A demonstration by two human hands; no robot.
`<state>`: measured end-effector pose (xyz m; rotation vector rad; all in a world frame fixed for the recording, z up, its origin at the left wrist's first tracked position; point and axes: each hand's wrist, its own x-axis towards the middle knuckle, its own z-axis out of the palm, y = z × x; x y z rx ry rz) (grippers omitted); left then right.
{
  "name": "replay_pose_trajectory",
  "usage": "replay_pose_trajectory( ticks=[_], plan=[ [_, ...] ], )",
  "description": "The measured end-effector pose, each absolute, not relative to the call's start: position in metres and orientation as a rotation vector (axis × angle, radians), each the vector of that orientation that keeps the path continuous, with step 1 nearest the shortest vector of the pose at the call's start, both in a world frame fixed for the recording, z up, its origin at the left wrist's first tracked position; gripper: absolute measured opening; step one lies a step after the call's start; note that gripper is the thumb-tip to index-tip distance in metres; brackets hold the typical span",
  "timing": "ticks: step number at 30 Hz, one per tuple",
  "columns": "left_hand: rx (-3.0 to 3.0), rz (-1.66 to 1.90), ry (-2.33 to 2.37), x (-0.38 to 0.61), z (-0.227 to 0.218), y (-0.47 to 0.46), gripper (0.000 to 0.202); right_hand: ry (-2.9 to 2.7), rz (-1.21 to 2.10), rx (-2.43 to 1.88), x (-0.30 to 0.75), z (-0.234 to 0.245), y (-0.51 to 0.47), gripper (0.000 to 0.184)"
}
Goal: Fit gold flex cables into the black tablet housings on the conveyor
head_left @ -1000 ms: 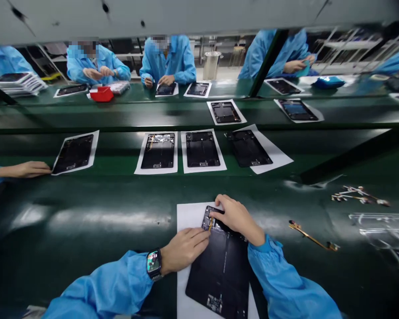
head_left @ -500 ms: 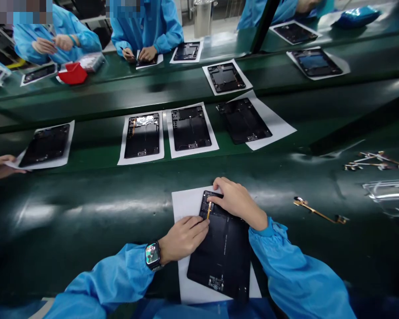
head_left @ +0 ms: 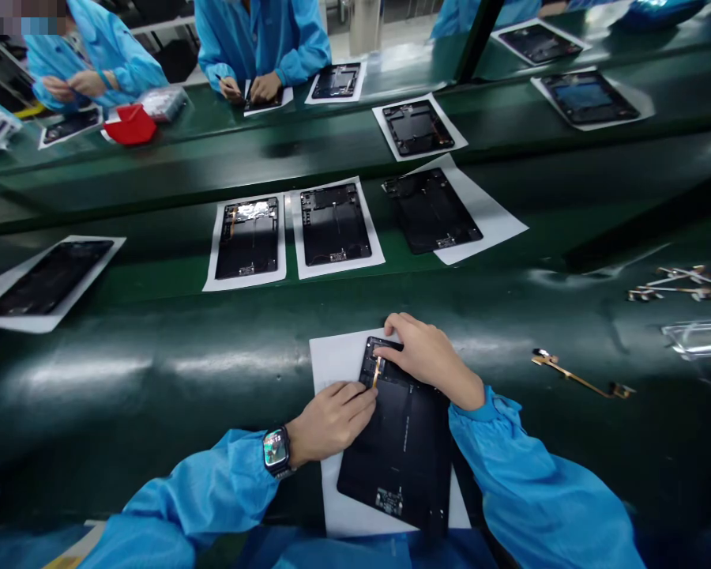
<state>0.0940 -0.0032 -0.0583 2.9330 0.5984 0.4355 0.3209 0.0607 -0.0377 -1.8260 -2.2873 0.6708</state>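
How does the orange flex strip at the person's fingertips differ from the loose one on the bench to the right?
The near strip lies on the black housing, touched by left hand and right hand; the loose strip lies on the green bench, untouched. The near strip shows only a short stretch; the loose strip shows its whole slanted length. Both are thin and orange-gold.

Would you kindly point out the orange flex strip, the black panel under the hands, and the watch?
flex strip point(head_left: 378, 371), head view, its middle.
black panel point(head_left: 403, 450), head view, bare centre.
watch point(head_left: 276, 448), head view, lit face.
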Motion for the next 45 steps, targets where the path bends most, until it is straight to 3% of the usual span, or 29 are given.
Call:
replay_pose_trajectory(
  ticks=[9,13,17,21,24,30,41,45],
  plan=[
    [2.940,0.430,0.614,0.096,-0.055,-0.003,0.020,-2.274,0.668,-1.855,0.318,-0.038,0.060,0.023],
    [2.809,0.446,0.677,0.096,-0.053,0.000,0.028,-2.210,0.713,-1.735,0.325,-0.027,0.055,0.007],
    [2.766,0.362,0.632,0.093,-0.046,0.004,0.027,-2.145,0.946,-1.522,0.340,-0.005,0.042,0.032],
    [2.761,0.338,0.595,0.086,-0.041,0.002,0.026,-2.059,1.019,-1.583,0.349,0.007,0.014,0.022],
    [2.720,0.442,0.580,0.081,-0.044,-0.001,0.025,-2.020,1.017,-1.654,0.345,0.003,-0.012,0.015],
    [2.650,0.558,0.609,0.078,-0.054,-0.003,0.022,-2.113,0.990,-1.515,0.329,-0.012,-0.047,0.020],
    [2.782,0.306,0.678,0.090,-0.042,-0.004,0.037,-1.746,1.037,-1.535,0.332,-0.038,-0.051,0.015],
    [2.833,0.266,0.691,0.090,-0.040,-0.004,0.026,-1.395,1.256,-1.472,0.330,-0.037,-0.048,0.018]
  ],
)
